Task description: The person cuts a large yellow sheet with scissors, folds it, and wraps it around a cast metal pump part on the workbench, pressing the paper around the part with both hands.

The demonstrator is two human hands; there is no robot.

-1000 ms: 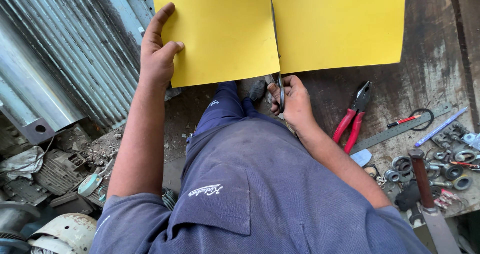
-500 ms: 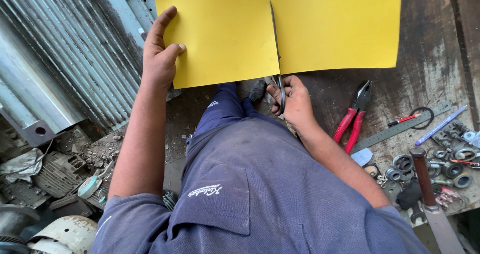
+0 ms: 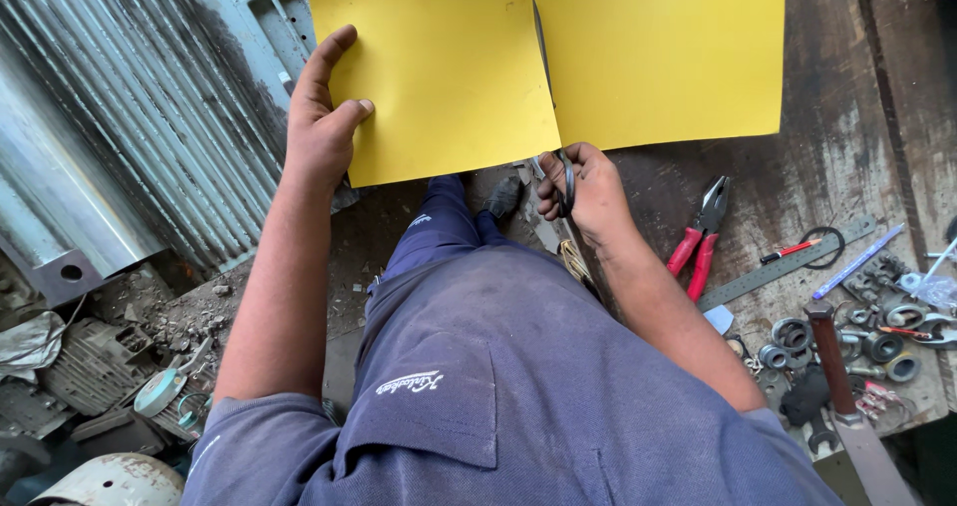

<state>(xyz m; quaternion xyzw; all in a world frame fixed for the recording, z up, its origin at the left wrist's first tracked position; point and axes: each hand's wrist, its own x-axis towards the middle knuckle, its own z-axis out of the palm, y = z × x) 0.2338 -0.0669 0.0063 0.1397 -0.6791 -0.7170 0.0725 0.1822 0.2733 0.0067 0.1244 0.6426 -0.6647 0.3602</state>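
Left hand [image 3: 321, 127] raised at arm's length, fingers extended upward, thumb pressed in a pinch. Right hand [image 3: 583, 189] lower, fingers curled closed through handles, wrist bent, forearm angled back toward the torso.

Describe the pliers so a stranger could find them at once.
Start at the big yellow sheet, then drop to the worn wooden bench below its right corner. The pliers lie there, just right of the right hand holding scissors. Only they have red handles and dark jaws.
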